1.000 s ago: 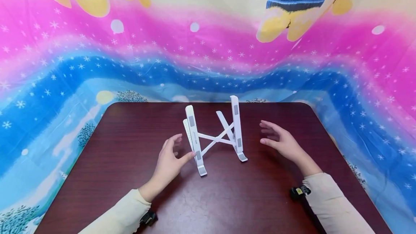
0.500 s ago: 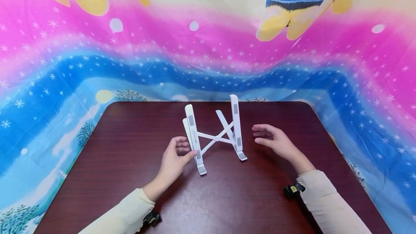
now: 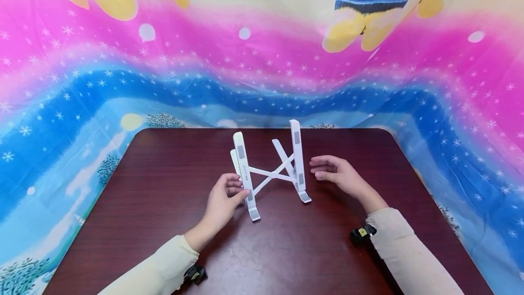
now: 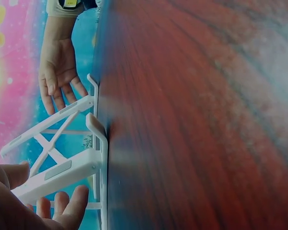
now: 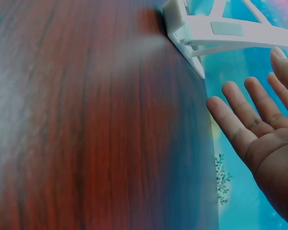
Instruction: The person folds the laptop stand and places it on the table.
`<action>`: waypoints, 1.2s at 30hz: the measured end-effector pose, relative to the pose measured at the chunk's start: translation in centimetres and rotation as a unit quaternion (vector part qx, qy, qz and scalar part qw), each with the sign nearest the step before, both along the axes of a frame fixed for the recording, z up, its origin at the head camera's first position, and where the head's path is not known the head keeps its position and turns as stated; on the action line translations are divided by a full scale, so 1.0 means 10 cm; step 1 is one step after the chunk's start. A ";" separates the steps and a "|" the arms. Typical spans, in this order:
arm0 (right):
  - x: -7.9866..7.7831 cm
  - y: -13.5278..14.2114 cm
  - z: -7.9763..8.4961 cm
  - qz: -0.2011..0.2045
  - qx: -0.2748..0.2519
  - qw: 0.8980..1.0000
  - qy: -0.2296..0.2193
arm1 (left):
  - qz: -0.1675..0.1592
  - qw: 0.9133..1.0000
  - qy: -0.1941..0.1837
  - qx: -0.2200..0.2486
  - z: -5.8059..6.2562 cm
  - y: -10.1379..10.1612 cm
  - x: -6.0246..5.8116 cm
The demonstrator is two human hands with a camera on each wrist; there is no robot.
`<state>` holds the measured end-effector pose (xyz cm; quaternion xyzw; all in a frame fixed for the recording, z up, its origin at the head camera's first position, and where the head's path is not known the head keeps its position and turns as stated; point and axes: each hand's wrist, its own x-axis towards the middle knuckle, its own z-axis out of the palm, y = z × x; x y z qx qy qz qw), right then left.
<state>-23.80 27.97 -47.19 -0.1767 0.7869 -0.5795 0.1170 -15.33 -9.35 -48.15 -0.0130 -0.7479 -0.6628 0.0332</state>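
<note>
A white folding laptop stand (image 3: 272, 175) stands unfolded on the table, its two sloped rails joined by crossed bars. Grey pads and small upturned lips show on the rails. At its left rail (image 4: 62, 173) is my left hand (image 3: 223, 201); the thumb overlaps the rail's lower part in the head view, and the fingers lie along its outer side. In the left wrist view the rail runs between thumb and loosely bent fingers. My right hand (image 3: 341, 176) hovers just right of the right rail (image 5: 249, 32), fingers extended and apart from it, palm toward the stand.
The dark reddish wooden table (image 3: 163, 163) has rounded far corners. Behind and beside it hangs a colourful printed cloth (image 3: 262, 76). Black camera straps sit on both wrists, at the cream sleeves (image 3: 409, 245).
My right hand has moved left, closer to the stand. The left hand has shifted slightly right, its fingers now up against the left rail in the head view. The stand has stayed put.
</note>
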 end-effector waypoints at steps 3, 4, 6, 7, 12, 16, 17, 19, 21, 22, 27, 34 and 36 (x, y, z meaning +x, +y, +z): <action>-0.03 -0.04 -0.02 0.005 -0.010 1.000 -0.007 | 0.001 1.000 -0.003 0.008 -0.01 0.01 -0.01; -0.04 -0.06 -0.02 0.007 -0.014 1.000 -0.009 | 0.001 1.000 -0.002 0.011 -0.02 0.01 -0.02; -0.04 -0.10 -0.02 0.010 -0.018 1.000 -0.013 | 0.002 1.000 -0.003 0.018 -0.03 0.02 -0.03; -0.05 -0.12 -0.02 0.011 -0.019 1.000 -0.014 | 0.001 1.000 -0.004 0.022 -0.03 0.02 -0.04; -0.07 -0.21 -0.02 0.016 -0.021 0.999 -0.019 | 0.004 0.999 -0.015 0.039 -0.04 0.04 -0.05; -0.08 -0.27 -0.01 0.013 -0.031 0.999 -0.026 | 0.008 0.999 -0.016 0.042 -0.04 0.05 -0.06; -0.09 -0.28 -0.02 0.014 -0.034 0.999 -0.026 | 0.009 0.999 -0.015 0.043 -0.04 0.05 -0.07; -0.10 -0.31 -0.03 0.015 -0.037 0.999 -0.025 | 0.012 0.999 -0.013 0.043 -0.04 0.05 -0.08; -0.11 -0.34 -0.04 0.013 -0.038 0.999 -0.024 | 0.015 0.999 -0.012 0.042 -0.04 0.06 -0.09; -0.12 -0.35 -0.04 0.010 -0.037 0.999 -0.023 | 0.016 0.999 -0.011 0.042 -0.04 0.06 -0.09; -0.13 -0.40 -0.03 -0.007 -0.032 0.999 -0.020 | 0.017 0.999 -0.011 0.046 -0.04 0.06 -0.10; -0.13 -0.43 -0.04 -0.018 -0.029 0.999 -0.041 | 0.018 0.998 -0.015 0.052 -0.04 0.07 -0.11; -0.13 -0.43 -0.04 -0.016 -0.030 0.998 -0.044 | 0.020 0.998 -0.016 0.052 -0.03 0.07 -0.11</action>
